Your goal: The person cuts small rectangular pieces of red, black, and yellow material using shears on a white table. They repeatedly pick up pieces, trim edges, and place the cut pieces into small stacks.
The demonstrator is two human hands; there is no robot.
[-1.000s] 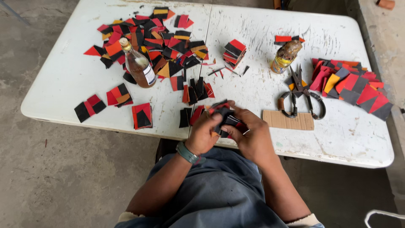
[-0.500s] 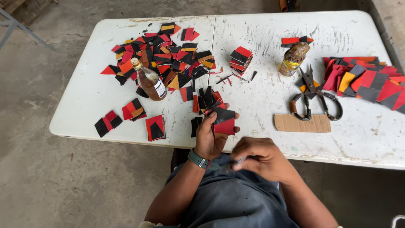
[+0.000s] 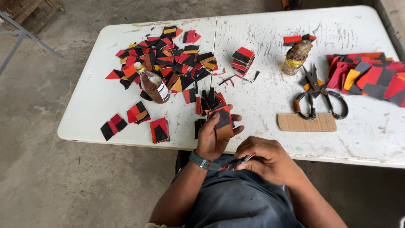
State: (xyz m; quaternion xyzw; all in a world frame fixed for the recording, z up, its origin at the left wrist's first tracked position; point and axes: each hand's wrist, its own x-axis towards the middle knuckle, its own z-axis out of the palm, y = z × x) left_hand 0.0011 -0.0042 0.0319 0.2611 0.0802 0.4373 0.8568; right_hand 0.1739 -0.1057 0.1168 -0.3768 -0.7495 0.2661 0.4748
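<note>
The right hand (image 3: 263, 158) has dropped lapward, pinching a thin tool (image 3: 241, 160); left hand (image 3: 213, 137) grips the patch (image 3: 222, 122), at its 12 o'clock.

The left hand (image 3: 214, 137) is raised in front of the body at the near edge of the worktop (image 3: 97, 105), back of the hand toward the camera, its fingers (image 3: 234, 119) curled up and around a small stack of flat pieces (image 3: 222, 121), with a band worn on the wrist and the bare forearm running down and to the left. The right hand (image 3: 265, 159) sits lower and closer to the body, knuckles up, its fingers (image 3: 244, 162) bent and pinched on a thin dark tool (image 3: 244, 159) pointing toward the left wrist. The two hands are near each other but apart.
</note>
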